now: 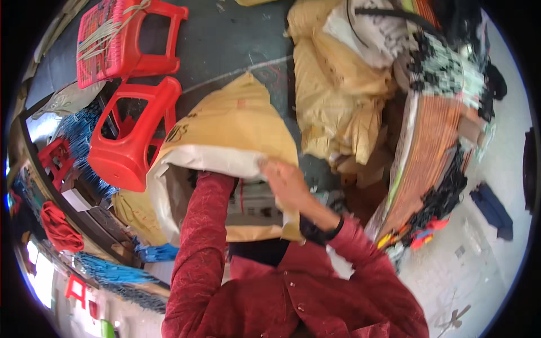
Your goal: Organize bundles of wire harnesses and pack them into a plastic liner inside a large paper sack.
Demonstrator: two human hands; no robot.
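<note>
A large brown paper sack [242, 121] with a pale lining lies in front of me, its mouth turned toward my body. Into that mouth reaches my left forearm in a dark red sleeve [203, 208]; the left hand is inside the sack, and its fingers are hidden. At the right side of the opening, my right hand [284, 180] is closed on the folded-back rim. Inside the sack, something greyish-white with a thin red line [253, 194] shows in part; I cannot make out its kind.
Two red plastic stools [132, 135] are at the left, the farther carrying a woven pink seat and pale cords [101, 42]. Crumpled brown sacks [338, 96] lie at the far right, beside a stack of orange-brown strips [420, 158]. Bundles of blue strands [112, 270] lie lower left.
</note>
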